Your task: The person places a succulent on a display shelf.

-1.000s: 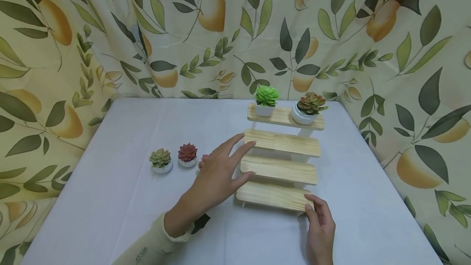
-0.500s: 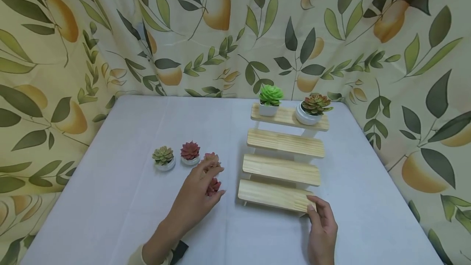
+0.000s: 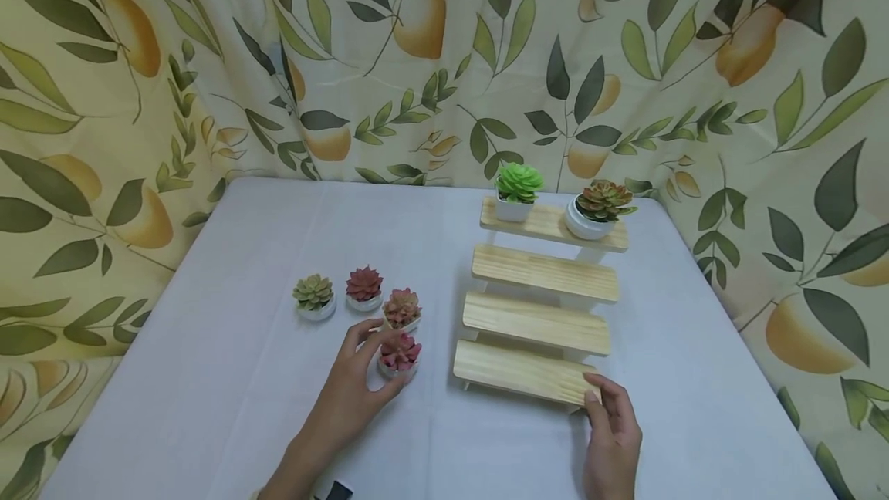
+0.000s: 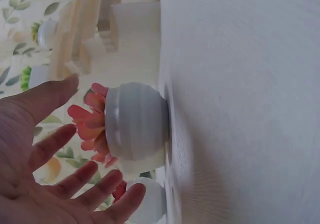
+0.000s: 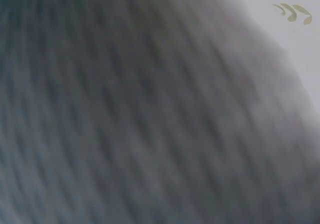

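Observation:
My left hand (image 3: 353,380) reaches around a small pink-red succulent (image 3: 400,352) in a white pot, its fingers spread apart. In the left wrist view the white pot (image 4: 136,121) stands on the cloth, and the thumb and fingers are spread beside its leaves. On the right, my right hand (image 3: 614,434) pinches the right end of the lowest step of a tiered wooden display stand (image 3: 524,373). A dusty-pink succulent (image 3: 401,307) stands just behind the front one. Blurred grey material fills most of the right wrist view.
A dark red succulent (image 3: 364,284) and a pale green one (image 3: 314,293) stand farther left. The stand's top step carries a bright green succulent (image 3: 518,184) and a reddish-green one (image 3: 603,203). White cloth (image 3: 208,392) covers the table; a fruit-patterned curtain (image 3: 430,99) hangs behind.
My left hand has moved from the stand's left side leftward and down to the front pink-red succulent. My right hand keeps its hold on the lowest step.

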`<state>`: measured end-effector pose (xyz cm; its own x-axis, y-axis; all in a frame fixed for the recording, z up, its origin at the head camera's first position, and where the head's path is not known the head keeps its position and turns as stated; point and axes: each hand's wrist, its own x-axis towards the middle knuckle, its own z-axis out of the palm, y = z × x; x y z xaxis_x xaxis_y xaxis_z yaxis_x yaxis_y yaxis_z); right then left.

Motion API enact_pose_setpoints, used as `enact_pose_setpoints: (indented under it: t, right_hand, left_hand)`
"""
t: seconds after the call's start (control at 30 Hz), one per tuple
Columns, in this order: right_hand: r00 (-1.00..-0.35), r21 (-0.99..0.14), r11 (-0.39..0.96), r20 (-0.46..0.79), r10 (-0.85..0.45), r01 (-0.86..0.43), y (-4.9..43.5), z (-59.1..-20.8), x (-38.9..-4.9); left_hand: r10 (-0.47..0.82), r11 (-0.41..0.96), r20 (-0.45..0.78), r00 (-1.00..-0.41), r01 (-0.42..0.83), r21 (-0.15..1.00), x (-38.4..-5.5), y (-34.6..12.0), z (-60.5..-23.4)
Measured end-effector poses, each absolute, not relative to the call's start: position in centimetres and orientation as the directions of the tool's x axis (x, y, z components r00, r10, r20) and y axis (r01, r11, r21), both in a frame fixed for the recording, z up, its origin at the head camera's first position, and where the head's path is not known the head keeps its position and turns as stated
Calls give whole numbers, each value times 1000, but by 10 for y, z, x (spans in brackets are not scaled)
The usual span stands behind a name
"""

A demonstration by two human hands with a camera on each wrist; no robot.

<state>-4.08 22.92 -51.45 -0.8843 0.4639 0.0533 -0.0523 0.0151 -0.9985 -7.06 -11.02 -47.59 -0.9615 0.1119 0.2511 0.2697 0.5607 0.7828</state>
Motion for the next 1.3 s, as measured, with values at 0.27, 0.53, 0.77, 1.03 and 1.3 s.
enact_pose_setpoints:
  t: [0.27, 0.53, 0.77, 1.03, 1.3]
  right_hand:
    - [-887, -999, 6, 43, 459, -46, 229, -515, -40]
    - [-885, -999, 13, 33, 465, -30, 229, -513, -39]
    - [-879, -998, 4, 51, 473, -56, 230, -513, -39]
    - [-874, -998, -9, 47, 483, -59, 228, -515, -39]
    - [-880, -998, -23, 44, 473, -62, 227, -515, -39]
  left_hand:
    - [132, 458, 182, -974, 223, 861, -74, -115, -491]
    - [151, 453, 180, -972, 229, 862, -79, -114, -500]
    - [173, 493, 114, -978, 186, 850, -80, -112, -504]
    - [193, 514, 124, -973, 208, 833, -78, -109, -506]
    - [210, 517, 144, -967, 235, 823, -76, -112, -502]
